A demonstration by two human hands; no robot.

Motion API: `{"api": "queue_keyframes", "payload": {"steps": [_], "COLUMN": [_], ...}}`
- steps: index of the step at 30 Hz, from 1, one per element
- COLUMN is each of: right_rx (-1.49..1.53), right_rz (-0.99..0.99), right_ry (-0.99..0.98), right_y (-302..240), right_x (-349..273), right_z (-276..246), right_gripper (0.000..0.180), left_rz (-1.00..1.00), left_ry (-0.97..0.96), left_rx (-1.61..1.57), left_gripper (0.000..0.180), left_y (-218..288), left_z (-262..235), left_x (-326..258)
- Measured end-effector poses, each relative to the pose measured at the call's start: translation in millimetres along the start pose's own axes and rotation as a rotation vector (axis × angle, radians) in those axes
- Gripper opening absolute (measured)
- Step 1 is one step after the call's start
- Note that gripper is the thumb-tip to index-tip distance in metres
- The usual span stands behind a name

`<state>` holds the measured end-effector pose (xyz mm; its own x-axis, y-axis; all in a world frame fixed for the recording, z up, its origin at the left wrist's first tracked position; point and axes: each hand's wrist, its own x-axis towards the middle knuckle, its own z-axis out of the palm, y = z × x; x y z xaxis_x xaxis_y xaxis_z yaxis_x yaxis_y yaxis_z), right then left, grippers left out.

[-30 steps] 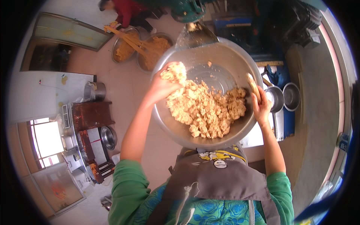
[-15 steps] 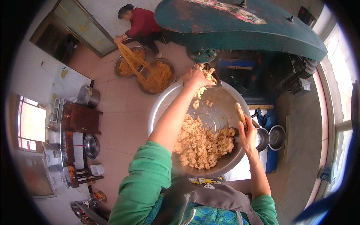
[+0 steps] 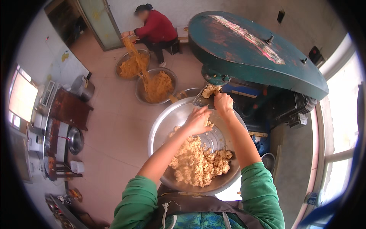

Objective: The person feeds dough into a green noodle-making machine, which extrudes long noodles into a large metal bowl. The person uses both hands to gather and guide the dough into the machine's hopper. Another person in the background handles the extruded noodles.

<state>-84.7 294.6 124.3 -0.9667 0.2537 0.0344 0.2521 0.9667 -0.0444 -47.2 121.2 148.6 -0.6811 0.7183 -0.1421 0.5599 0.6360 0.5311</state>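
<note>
A wide metal bowl (image 3: 155, 131) stands in front of me, part filled with crumbly tan dough (image 3: 200, 162). Over its far part hovers my left hand (image 3: 198, 121), fingers apart and slightly bent, with a few crumbs beside the fingertips. My right hand (image 3: 223, 102) is closed at the feed tray (image 3: 202, 101) of the green machine, right by a clump of dough (image 3: 210, 91) lying there. The wooden stick it gripped a moment earlier is hidden by the hand now.
The green machine's large cover (image 3: 259, 53) overhangs the far right. Beyond the bowl, a person in red (image 3: 158, 28) lifts long yellow strips (image 3: 131, 47) above two metal basins (image 3: 173, 74). A wooden cabinet (image 3: 72, 108) stands left; a small metal bowl (image 3: 268, 162) sits right.
My right hand moved from the bowl's right side up to the feed tray. My left hand drew back from the tray to above the bowl, leaving dough there. The view shifted.
</note>
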Motion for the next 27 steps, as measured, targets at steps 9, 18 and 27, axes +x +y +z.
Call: {"api": "queue_keyframes", "payload": {"steps": [9,18,27], "right_rx": [-0.098,0.075,0.184], "right_rz": [-0.02,0.039,0.033], "right_ry": [0.018,0.066,0.158], "right_y": [-11,2,-13], "right_x": [-19,-1,-16], "right_z": [-15,-14,4], "right_gripper": [0.028,0.025,0.031], "left_rz": [-0.037,-0.166,-0.038], "left_ry": [0.061,0.341,0.083], "left_rx": [-0.474,-0.41,-0.257], "left_gripper": [0.029,0.012,0.015], "left_y": [-72,-113,-112], "left_z": [57,75,99], "left_x": [-67,-104,-94]}}
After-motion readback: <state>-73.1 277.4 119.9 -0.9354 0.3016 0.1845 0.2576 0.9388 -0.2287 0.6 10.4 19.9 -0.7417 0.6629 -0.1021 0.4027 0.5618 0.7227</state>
